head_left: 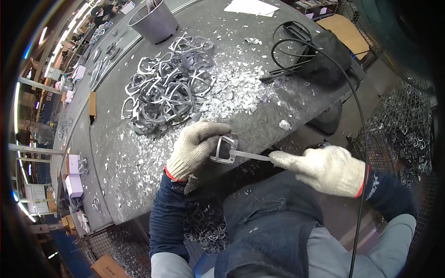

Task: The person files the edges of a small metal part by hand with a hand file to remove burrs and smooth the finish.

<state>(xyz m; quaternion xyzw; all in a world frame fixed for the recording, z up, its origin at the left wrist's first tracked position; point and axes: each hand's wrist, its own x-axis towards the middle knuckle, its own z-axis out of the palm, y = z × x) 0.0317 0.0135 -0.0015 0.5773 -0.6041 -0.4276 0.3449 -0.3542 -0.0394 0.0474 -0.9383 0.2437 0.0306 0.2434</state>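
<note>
My left hand (pixel 191 147), in a knitted off-white glove, is closed round a small grey metal frame piece (pixel 224 161) at the table's near edge. A flat, narrow strip-like tool, probably a file (pixel 252 155), lies against the frame's right side. Its other end goes into my gloved right hand (pixel 330 170), which is closed on it with the index finger stretched along it. Beyond my left hand is a tangled heap of similar metal frames (pixel 169 95). Thin silvery flakes (pixel 232 95) are scattered beside the heap and around my left hand.
A grey bucket (pixel 155 24) stands at the far side of the table (pixel 264 127). At the right, a dark bag-like object (pixel 324 58) sits by a black cable (pixel 359 116) that hangs down past my right arm. Wire baskets of metal pieces (pixel 408 153) stand right and below.
</note>
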